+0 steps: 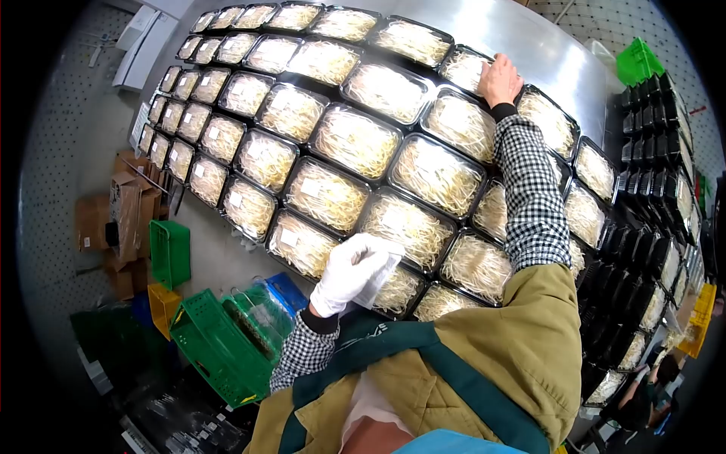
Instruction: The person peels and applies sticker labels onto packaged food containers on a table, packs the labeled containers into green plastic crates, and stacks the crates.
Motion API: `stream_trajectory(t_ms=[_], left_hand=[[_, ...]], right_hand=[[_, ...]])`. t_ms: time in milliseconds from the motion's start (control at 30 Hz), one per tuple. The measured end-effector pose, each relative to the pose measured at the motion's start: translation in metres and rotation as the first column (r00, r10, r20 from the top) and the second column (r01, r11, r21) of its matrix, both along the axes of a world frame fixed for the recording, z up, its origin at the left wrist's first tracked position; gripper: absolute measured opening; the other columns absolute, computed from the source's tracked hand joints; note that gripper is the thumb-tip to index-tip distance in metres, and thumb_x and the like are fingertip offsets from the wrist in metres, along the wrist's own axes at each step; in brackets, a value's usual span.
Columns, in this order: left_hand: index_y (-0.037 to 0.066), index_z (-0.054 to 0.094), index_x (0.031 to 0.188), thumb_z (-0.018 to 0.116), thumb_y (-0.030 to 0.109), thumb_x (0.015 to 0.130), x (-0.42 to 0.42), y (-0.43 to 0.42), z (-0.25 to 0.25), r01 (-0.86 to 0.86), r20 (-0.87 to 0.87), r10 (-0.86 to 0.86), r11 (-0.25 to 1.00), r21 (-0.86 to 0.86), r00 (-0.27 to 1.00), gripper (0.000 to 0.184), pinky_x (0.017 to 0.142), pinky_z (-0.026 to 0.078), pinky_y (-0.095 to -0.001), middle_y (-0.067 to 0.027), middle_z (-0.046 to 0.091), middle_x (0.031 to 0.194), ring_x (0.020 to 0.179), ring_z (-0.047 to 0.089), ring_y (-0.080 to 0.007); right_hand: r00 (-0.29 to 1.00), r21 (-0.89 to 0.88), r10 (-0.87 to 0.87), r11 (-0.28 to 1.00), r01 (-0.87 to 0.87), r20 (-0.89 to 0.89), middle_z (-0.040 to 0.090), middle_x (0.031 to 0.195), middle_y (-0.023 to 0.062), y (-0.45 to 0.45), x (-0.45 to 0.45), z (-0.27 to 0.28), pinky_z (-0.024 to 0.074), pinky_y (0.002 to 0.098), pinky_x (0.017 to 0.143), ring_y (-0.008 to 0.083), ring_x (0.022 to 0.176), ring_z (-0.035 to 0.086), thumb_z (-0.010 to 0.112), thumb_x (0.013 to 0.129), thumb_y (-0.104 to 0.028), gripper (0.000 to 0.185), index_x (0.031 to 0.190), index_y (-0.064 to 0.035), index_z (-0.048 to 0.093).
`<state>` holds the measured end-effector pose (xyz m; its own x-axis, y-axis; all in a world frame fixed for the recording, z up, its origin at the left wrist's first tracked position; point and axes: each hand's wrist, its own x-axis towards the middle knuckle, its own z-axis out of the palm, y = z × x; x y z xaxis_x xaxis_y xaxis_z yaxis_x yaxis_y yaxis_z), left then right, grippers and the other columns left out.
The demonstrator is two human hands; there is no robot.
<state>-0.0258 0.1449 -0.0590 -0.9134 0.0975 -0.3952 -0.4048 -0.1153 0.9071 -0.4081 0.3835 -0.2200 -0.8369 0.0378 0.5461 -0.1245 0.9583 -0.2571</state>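
Observation:
Rows of black trays of bean sprouts (357,140) cover the metal table, many with a small white label on top. My left hand (354,271), in a white glove, is closed on a sheet of white labels (378,278) above the trays nearest my body. Bare and stretched far forward, my right hand (500,80) rests at the right edge of a tray (463,69) in a far row. Its fingers point down and are bent; nothing shows held in them. The checkered right sleeve passes over several trays.
Tall stacks of black trays (650,174) stand at the right, with a green crate (637,62) behind. Green crates (215,344), a yellow crate (164,309) and cardboard boxes (92,223) are at the lower left. Part of another person (643,401) shows at the lower right.

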Motion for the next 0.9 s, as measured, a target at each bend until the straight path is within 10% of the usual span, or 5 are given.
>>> stream_trajectory(t_ms=[100,167,300,533,900], left_hand=[[-0.002,0.065,0.093,0.056,0.003,0.086,-0.009,0.011,-0.019,-0.182,-0.069,0.174,0.974,-0.138,0.982,0.012,0.068,0.046,-0.0214,-0.0036,0.064,0.08,0.073,0.057,-0.0078],[-0.001,0.064,0.081,0.057,0.005,0.086,-0.017,0.019,-0.03,-0.27,-0.186,0.219,0.904,-0.33,0.958,0.01,0.059,0.042,-0.0205,-0.0002,0.06,0.073,0.066,0.051,-0.0054],[-0.001,0.063,0.077,0.061,0.007,0.086,-0.03,0.044,-0.02,-0.259,-0.184,0.214,0.927,-0.272,0.959,0.012,0.054,0.039,-0.0207,0.0026,0.058,0.068,0.062,0.048,-0.0033],[-0.001,0.063,0.108,0.063,0.011,0.086,-0.018,0.072,-0.017,0.221,0.101,-0.223,0.975,0.03,0.97,0.025,0.068,0.048,-0.0181,-0.0036,0.067,0.089,0.079,0.06,-0.0061],[-0.001,0.062,0.099,0.056,0.0,0.086,-0.014,0.06,0.0,0.141,0.057,-0.141,0.99,0.003,0.988,0.014,0.076,0.049,-0.0238,-0.0065,0.066,0.093,0.083,0.061,-0.0111]], right_hand=[[0.976,-0.189,0.214,0.961,-0.201,0.051,0.063,0.09,0.0121,-0.01,0.064,0.018,0.045,0.0408,0.069,0.0276,0.079,0.06,0.055,0.086,-0.02,0.021,0.103,-0.0076,0.058],[0.436,-0.722,0.673,0.688,-0.07,0.598,0.065,0.097,0.0057,-0.03,0.158,0.077,0.0516,0.0312,0.065,0.0192,0.076,0.064,0.05,0.093,-0.033,0.033,0.111,-0.0084,0.061],[0.091,-0.936,0.954,0.258,0.24,0.287,0.064,0.09,0.0003,-0.03,0.298,0.104,0.0439,0.0262,0.08,0.0071,0.085,0.055,0.061,0.088,-0.023,0.021,0.098,-0.0042,0.065],[0.913,-0.632,0.254,0.775,0.005,0.319,0.061,0.076,0.0138,0.114,0.148,0.041,0.0422,0.0324,0.058,0.0236,0.066,0.056,0.051,0.092,-0.028,0.028,0.087,-0.002,0.06],[0.979,0.01,-0.174,0.985,0.174,0.111,0.058,0.1,0.0125,0.148,0.067,0.009,0.0395,0.0459,0.077,0.0303,0.096,0.055,0.059,0.083,-0.03,0.035,0.108,-0.0073,0.052]])
